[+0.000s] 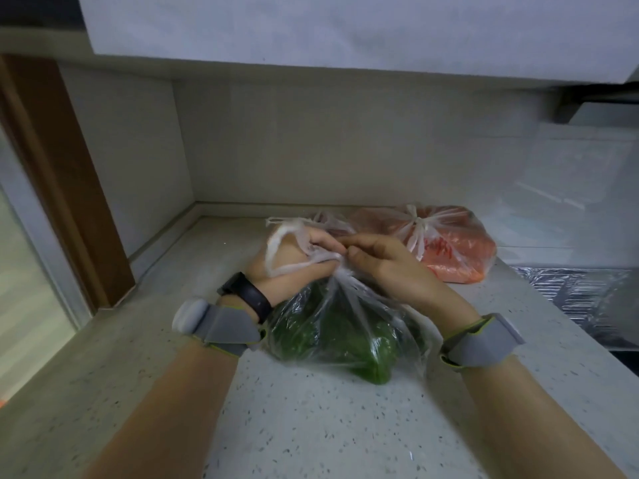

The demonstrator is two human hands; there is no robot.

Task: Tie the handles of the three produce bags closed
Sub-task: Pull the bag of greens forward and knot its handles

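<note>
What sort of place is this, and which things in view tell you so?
Most likely a home kitchen. A speckled stone countertop runs under a wall cabinet, foil sheeting lies at the right, and a bag of green vegetables sits on the counter.

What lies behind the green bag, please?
Behind the green bag, to the right, lies a tied orange bag. Left of it, a third bag shows only its top; the left hand and right hand, gripping the green bag's handles, hide the rest.
</note>
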